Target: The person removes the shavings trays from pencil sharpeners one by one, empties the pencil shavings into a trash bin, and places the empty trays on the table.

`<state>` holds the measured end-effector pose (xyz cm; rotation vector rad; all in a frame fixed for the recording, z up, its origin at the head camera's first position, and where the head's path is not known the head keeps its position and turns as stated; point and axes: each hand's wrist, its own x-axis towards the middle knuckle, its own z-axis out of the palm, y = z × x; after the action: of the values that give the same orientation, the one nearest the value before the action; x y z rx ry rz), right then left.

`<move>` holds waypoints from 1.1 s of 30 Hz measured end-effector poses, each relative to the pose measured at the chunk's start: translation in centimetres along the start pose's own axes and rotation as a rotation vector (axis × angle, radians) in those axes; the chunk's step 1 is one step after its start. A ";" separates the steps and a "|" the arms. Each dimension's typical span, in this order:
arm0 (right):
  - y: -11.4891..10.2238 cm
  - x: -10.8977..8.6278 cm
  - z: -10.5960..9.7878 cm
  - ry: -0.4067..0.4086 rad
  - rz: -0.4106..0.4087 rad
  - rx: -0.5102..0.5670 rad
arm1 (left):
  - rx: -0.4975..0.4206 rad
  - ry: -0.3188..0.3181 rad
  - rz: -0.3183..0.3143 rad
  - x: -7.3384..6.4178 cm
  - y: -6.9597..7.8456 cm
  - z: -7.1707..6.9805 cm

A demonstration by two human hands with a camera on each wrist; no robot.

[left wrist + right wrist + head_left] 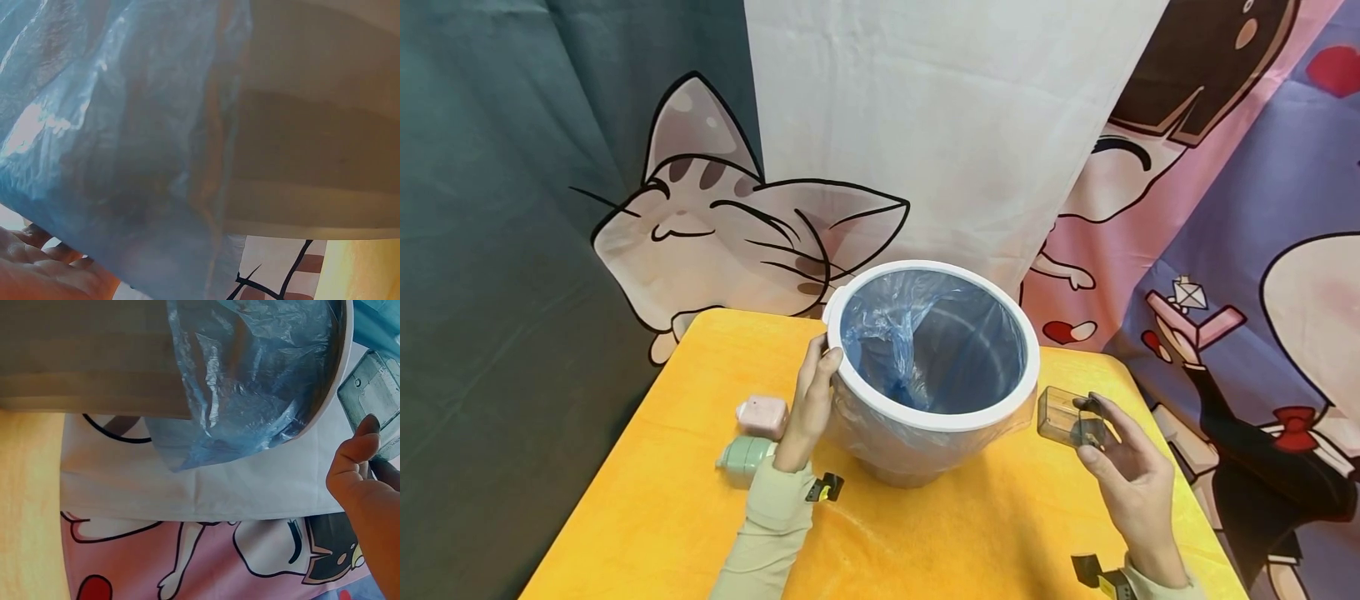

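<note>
A white-rimmed trash bin (1033,358) stands on the table, lined with a thin blue plastic bag (898,354) that folds over its rim and drapes outside. My left hand (808,396) holds the bin at the left of its rim, thumb near the top edge. In the left wrist view, the fingers (56,269) show beside the draped bag. To the right of the bin, my right hand (1131,475) pinches a small transparent grey plastic box (1058,417) between thumb and fingers. The box (375,390) appears beside the bin's rim in the right wrist view.
A pink bottle-like container (765,417) and a green one (747,460) lie on the yellow-covered table (910,542), left of the bin and close to my left forearm. Printed cartoon curtains (955,125) hang behind the table and along its sides.
</note>
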<state>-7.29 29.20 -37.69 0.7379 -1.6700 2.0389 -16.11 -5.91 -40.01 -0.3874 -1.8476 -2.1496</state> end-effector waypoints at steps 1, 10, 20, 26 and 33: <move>0.1 -0.1 0.0 -0.001 0.006 0.000 | -0.001 0.000 -0.001 0.0 0.0 0.0; 0.6 -1.0 0.2 -0.006 0.046 -0.024 | 0.012 0.001 -0.004 0.0 -0.2 -0.1; 1.4 -2.3 0.3 -0.013 0.091 -0.038 | 0.005 -0.005 -0.006 0.0 -0.2 -0.1; 2.0 -2.9 0.3 -0.020 0.103 -0.041 | 0.008 -0.005 -0.007 0.0 -0.2 0.0; 2.5 -3.6 0.4 -0.037 0.124 -0.067 | 0.007 -0.006 -0.010 0.0 -0.2 -0.1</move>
<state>-5.97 28.40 -41.85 0.6680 -1.8377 2.0521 -16.18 -5.97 -40.24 -0.3849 -1.8636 -2.1501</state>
